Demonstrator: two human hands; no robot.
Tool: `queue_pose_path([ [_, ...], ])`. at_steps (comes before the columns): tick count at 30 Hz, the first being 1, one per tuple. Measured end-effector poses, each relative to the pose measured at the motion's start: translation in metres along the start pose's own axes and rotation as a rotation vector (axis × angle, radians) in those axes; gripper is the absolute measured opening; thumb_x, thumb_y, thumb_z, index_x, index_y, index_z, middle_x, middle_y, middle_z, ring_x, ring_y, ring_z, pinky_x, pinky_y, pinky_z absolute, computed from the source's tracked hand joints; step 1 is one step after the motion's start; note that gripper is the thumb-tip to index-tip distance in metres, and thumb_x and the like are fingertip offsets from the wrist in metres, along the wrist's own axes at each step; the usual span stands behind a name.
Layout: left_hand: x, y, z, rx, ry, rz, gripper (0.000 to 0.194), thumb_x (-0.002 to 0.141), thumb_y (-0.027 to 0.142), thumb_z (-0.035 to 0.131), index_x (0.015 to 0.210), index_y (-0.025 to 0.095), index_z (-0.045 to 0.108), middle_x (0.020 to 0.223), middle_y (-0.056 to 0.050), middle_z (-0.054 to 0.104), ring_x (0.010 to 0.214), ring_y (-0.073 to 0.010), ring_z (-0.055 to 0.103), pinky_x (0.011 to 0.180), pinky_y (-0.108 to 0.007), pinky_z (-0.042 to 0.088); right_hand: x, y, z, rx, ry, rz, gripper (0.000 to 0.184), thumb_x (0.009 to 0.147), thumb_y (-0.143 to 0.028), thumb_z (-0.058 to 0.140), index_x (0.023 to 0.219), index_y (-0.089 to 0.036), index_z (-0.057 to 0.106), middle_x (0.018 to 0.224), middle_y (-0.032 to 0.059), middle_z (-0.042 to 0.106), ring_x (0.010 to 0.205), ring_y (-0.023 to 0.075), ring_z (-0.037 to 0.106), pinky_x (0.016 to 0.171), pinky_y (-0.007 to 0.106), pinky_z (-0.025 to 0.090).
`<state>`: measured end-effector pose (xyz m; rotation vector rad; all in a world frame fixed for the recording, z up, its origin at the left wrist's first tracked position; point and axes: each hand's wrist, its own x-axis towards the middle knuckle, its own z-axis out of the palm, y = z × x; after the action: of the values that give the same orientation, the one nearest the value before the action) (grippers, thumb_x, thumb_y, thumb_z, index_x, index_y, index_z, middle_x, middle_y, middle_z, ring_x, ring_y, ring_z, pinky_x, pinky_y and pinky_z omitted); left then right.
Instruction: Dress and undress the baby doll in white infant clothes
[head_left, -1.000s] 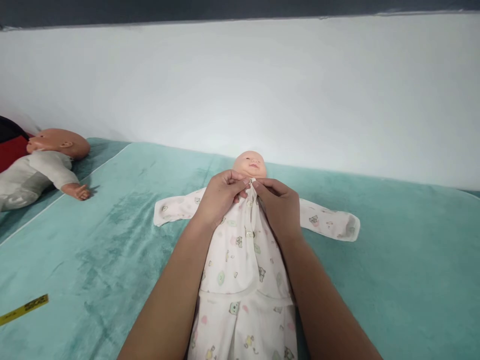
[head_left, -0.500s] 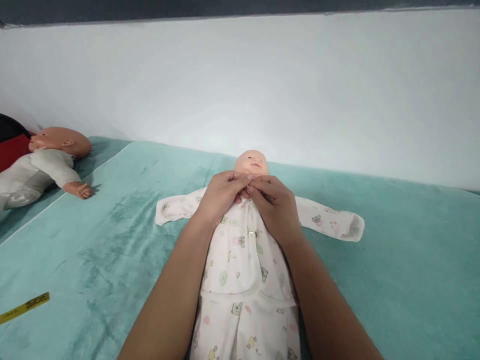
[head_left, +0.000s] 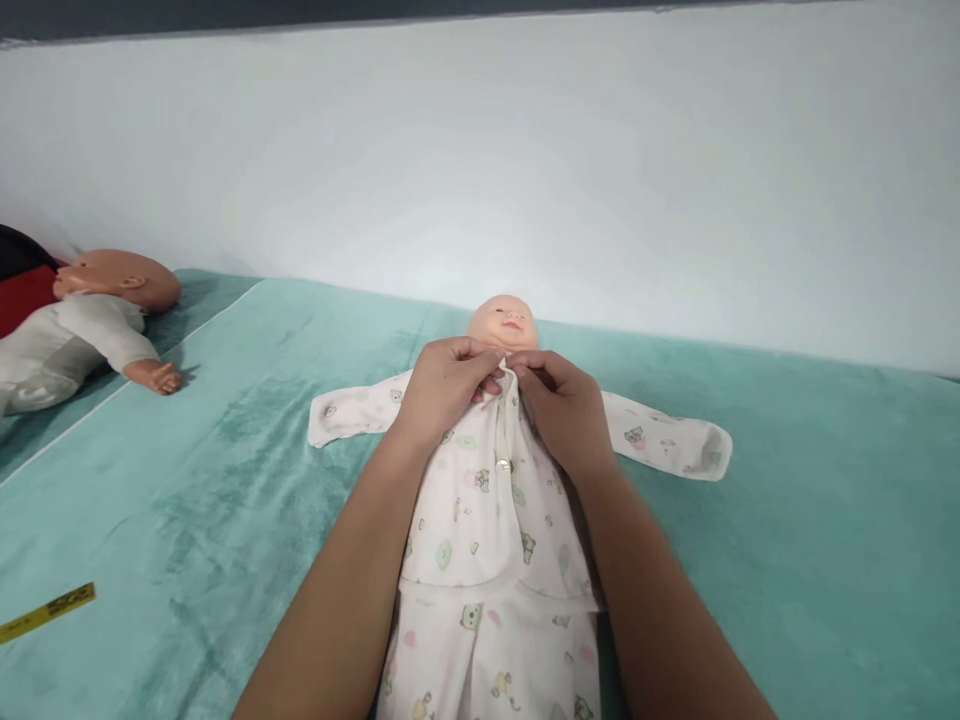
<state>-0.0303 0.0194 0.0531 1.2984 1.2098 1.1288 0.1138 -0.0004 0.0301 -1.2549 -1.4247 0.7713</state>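
Note:
A baby doll point(head_left: 501, 318) lies on its back, head toward the wall, dressed in a white printed baby shirt point(head_left: 465, 510) whose sleeves stretch out to both sides. At the collar, just below the doll's chin, my left hand point(head_left: 444, 385) pinches the shirt's front edge between thumb and fingers. Close beside it, my right hand point(head_left: 568, 412) is closed on the other side of the same neckline. Lower on the front opening a metal snap point(head_left: 503, 465) shows. Printed pants point(head_left: 495, 655) cover the doll's legs below the hem.
A second doll point(head_left: 97, 325) in a pale bodysuit lies at the far left beside a red and black item point(head_left: 26, 280). A yellow strip point(head_left: 49, 610) with a printed code rests on the teal cloth point(head_left: 247, 480). Behind stands a white wall point(head_left: 480, 150).
My right hand has shifted slightly right, opening a small gap between the hands and showing more of the collar edge. My left hand stays at the collar.

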Motion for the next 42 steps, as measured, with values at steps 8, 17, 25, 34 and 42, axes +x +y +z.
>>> queue_pose_path([
  [8, -0.004, -0.001, 0.002, 0.158, -0.008, 0.068, 0.018, 0.074, 0.034, 0.069, 0.081, 0.017, 0.068, 0.080, -0.003, 0.069, 0.068, -0.0124, 0.059, 0.060, -0.023, 0.042, 0.002, 0.001, 0.004, 0.002, -0.004, 0.046, 0.017, 0.075, -0.031, 0.065, 0.089, -0.022, 0.061, 0.089, -0.0002, 0.069, 0.066, 0.0118, 0.054, 0.067, 0.028, 0.045],
  [17, -0.005, 0.001, 0.000, 0.145, -0.035, 0.062, 0.016, 0.075, 0.021, 0.056, 0.080, 0.017, 0.070, 0.059, 0.003, 0.053, 0.052, -0.0084, 0.045, 0.051, -0.022, 0.034, 0.003, -0.002, 0.005, -0.073, 0.019, 0.070, 0.023, 0.073, -0.032, 0.068, 0.092, -0.022, 0.061, 0.094, 0.0010, 0.064, 0.072, 0.0129, 0.051, 0.071, 0.029, 0.045],
  [25, 0.000, -0.003, -0.006, 0.001, -0.109, 0.072, 0.027, 0.078, 0.017, 0.059, 0.102, 0.017, 0.070, 0.066, 0.002, 0.058, 0.053, -0.0081, 0.051, 0.054, -0.022, 0.042, 0.004, 0.000, 0.004, -0.071, -0.009, 0.087, 0.027, 0.074, -0.033, 0.068, 0.099, -0.024, 0.066, 0.098, 0.0009, 0.065, 0.080, 0.0143, 0.055, 0.077, 0.031, 0.045],
  [34, 0.001, -0.007, -0.006, -0.163, -0.152, 0.107, 0.019, 0.081, 0.016, 0.059, 0.099, 0.018, 0.067, 0.073, 0.001, 0.058, 0.055, -0.0063, 0.050, 0.054, -0.020, 0.042, 0.005, -0.003, -0.004, -0.020, -0.107, 0.122, 0.030, 0.075, -0.035, 0.066, 0.103, -0.024, 0.070, 0.097, 0.0014, 0.066, 0.086, 0.0165, 0.058, 0.079, 0.031, 0.045],
  [42, 0.003, -0.007, -0.002, -0.109, -0.076, 0.109, 0.021, 0.077, 0.012, 0.059, 0.096, 0.018, 0.064, 0.068, 0.003, 0.057, 0.052, -0.0072, 0.049, 0.051, -0.021, 0.041, 0.008, -0.002, -0.002, -0.063, -0.106, 0.147, 0.023, 0.075, -0.035, 0.066, 0.095, -0.023, 0.066, 0.086, -0.0024, 0.060, 0.074, 0.0129, 0.051, 0.069, 0.028, 0.041],
])
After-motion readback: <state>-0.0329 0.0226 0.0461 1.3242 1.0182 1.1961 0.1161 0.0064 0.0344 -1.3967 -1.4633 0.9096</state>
